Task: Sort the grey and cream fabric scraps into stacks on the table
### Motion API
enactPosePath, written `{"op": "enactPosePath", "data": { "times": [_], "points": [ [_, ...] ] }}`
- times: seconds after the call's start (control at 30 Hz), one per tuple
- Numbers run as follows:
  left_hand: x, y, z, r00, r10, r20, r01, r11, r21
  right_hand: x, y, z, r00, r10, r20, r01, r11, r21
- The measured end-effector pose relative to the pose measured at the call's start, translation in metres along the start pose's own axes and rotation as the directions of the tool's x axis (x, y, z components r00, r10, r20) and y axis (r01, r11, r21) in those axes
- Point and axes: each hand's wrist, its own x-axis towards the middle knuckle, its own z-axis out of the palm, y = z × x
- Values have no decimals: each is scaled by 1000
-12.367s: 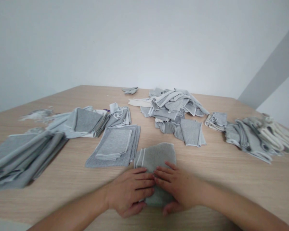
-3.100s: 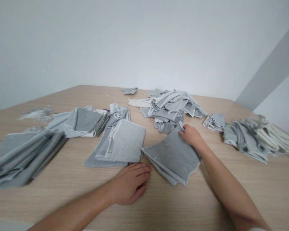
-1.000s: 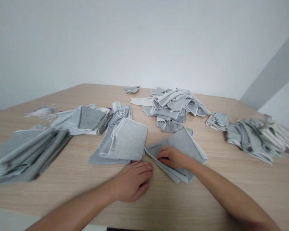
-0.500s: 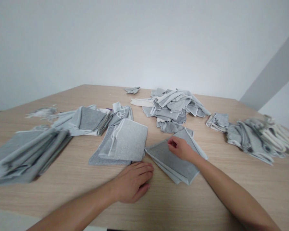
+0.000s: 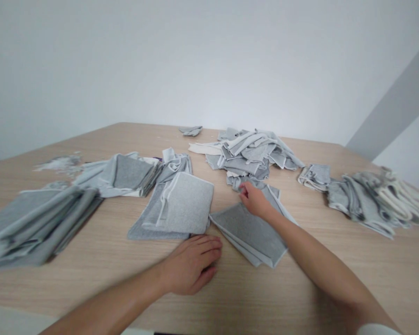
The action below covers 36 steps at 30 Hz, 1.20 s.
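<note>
Where the two bare forearms reach in over the worktop [image 5: 258,298], a darker grey cloth [image 5: 247,228] lies askew in front of the person, doubled over, its layers fanned apart along the near edge and one corner touching, or almost touching, the pale piece beside it. I'd call this one only partly in order: it has a fold in it, but its edges don't line up.

The right hand [image 5: 254,197] is over its far side, fingers curled in close to the thumb; from where I stand I can't tell whether that grip has any fabric in it. The left hand [image 5: 194,263] lies palm down, fingers extended and side by side, pinching nothing, just below the pale folded cloth [image 5: 188,204]. That pale piece looks finished enough, a compact packet set on top of a wider grey cloth [image 5: 143,228].

Further to the left there's more that seems dealt with: a long layered stack [image 5: 63,223] and, behind it, another stack [image 5: 129,172], though both have loose, uneven edges. White scraps [image 5: 61,164] are scattered near them.

Most of what looks unsorted sits beyond the right hand, in a tangled heap [image 5: 254,153] with pieces lying every which way. On the right side a small folded bundle [image 5: 316,177] looks neat enough, while the rumpled row [image 5: 356,200] next to it is bunched and overlapping. One crumpled cloth [image 5: 191,131] lies alone towards the wall [image 5: 209,60].
</note>
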Motion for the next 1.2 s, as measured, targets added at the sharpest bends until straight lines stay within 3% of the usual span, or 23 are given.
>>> {"op": "enactPosePath", "data": {
  "times": [0.37,0.53,0.7,0.93,1.2],
  "points": [
    [-1,0,1,999,-10,35,9,1000,25,4,13,1,974,220,-50,-225,961,-161],
    [-1,0,0,999,-12,43,11,1000,22,-7,14,-1,978,205,-47,-210,962,-176],
    [-1,-1,1,999,-5,38,4,1000,19,-18,20,-10,986,162,-46,-168,939,-301],
    [-2,-3,4,997,-16,70,13,999,34,-14,48,-28,905,424,-37,-401,821,-406],
    [-2,-2,2,998,-14,65,11,999,36,-10,55,-36,866,499,36,-428,778,-460]
  ]
}}
